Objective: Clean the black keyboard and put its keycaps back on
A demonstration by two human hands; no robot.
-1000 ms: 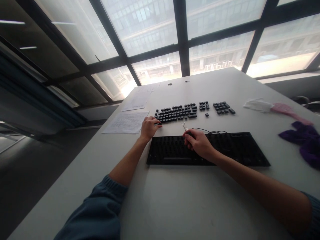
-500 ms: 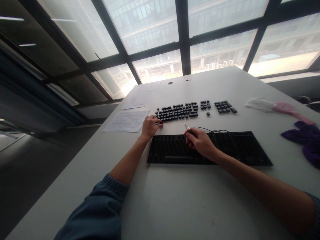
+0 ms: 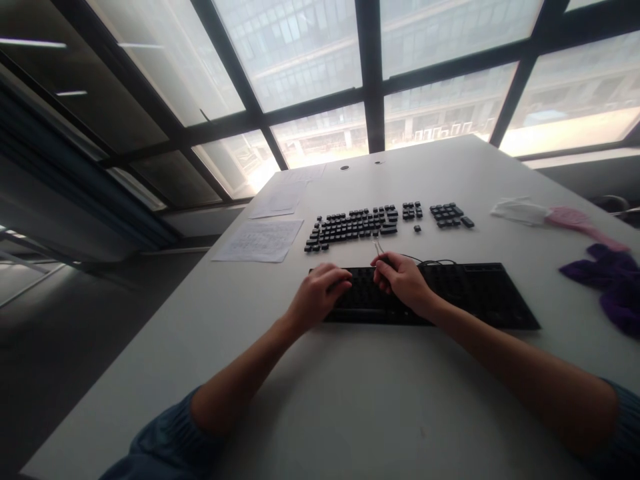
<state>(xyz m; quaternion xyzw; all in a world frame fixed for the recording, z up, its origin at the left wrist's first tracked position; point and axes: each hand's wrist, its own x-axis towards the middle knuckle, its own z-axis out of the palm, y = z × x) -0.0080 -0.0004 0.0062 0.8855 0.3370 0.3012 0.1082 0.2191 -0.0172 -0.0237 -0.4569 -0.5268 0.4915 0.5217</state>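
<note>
My right hand [image 3: 400, 280] is closed around a thin, pale, two-pronged keycap puller [image 3: 379, 248], its prongs pointing away from me above the keyboard's far edge. Below both hands lies a black keyboard [image 3: 480, 300], its cable bunched behind it. My left hand [image 3: 323, 293] hovers at the keyboard's left part, hiding that end. Its fingers are bent, with a gap between thumb and fingertips, and I see nothing held there. Loose black keycaps [image 3: 350, 225] lie beyond the keyboard, laid out in rows like a keyboard, with a separate number-pad group [image 3: 450, 215] to the right.
Written paper sheets [image 3: 260, 241] lie on the white table [image 3: 380, 387] to the left. On the right are a white and pink cloth item [image 3: 565, 217] and a purple cloth [image 3: 605, 280]. Large windows rise behind the table's far edge.
My left hand has left the lower-left corner of the keycap rows and come back toward me, right, over the keyboard. Keycaps it covered now show. My right hand stays nearly in place with the puller.
</note>
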